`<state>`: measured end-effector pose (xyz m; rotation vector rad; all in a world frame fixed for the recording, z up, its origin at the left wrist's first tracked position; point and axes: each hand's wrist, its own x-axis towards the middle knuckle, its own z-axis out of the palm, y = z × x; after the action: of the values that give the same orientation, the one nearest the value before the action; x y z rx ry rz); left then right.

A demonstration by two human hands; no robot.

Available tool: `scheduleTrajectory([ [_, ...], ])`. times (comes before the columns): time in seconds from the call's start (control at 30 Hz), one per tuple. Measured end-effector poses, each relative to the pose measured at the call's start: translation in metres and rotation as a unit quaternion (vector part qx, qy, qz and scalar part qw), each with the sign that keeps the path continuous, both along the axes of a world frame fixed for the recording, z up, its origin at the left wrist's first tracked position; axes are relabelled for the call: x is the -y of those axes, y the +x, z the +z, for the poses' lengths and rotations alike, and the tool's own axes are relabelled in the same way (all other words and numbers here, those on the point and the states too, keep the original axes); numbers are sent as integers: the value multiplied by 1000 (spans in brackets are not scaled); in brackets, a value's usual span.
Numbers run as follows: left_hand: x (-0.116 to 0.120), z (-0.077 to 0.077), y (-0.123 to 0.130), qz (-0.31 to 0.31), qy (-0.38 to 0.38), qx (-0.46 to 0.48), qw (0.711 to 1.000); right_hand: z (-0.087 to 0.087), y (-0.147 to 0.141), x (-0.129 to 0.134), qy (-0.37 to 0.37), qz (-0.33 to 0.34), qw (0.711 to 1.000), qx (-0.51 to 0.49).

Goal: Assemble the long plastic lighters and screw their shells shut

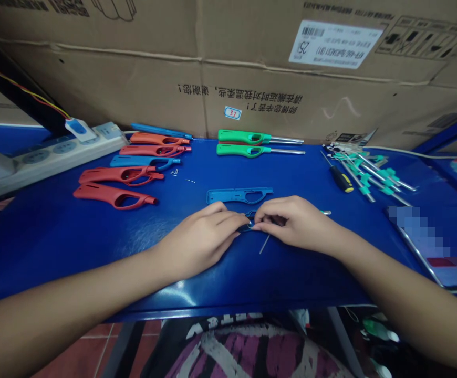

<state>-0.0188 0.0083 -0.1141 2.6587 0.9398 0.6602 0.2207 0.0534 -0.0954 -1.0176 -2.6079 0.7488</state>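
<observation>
My left hand lies closed over a blue lighter casing half on the table, and most of that casing is hidden under the fingers. At its right end my right hand is closed in a pinch; the small part between the fingertips is too hidden to name. A thin metal rod sticks out below the right fingers. Just behind the hands rests another blue lighter casing half, its inner side up. A metal tube end shows past the right knuckles.
Red, orange and blue lighter casings lie at the left by a power strip. Green lighters lie at the back. A screwdriver, several metal tubes and a phone are at the right. A cardboard box stands behind.
</observation>
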Motion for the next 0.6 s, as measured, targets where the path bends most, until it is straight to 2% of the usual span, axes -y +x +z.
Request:
scheduleTrajectory([
  [0.27, -1, 0, 0, -11, 6, 2, 1000, 1, -4, 2, -24, -30, 999, 3],
  [0.47, 0, -1, 2, -16, 19, 2, 1000, 3, -7, 1, -98, -100, 990, 27],
  [0.6, 1, -1, 3, -11, 16, 10, 1000, 2, -6, 1, -95, -107, 989, 31],
])
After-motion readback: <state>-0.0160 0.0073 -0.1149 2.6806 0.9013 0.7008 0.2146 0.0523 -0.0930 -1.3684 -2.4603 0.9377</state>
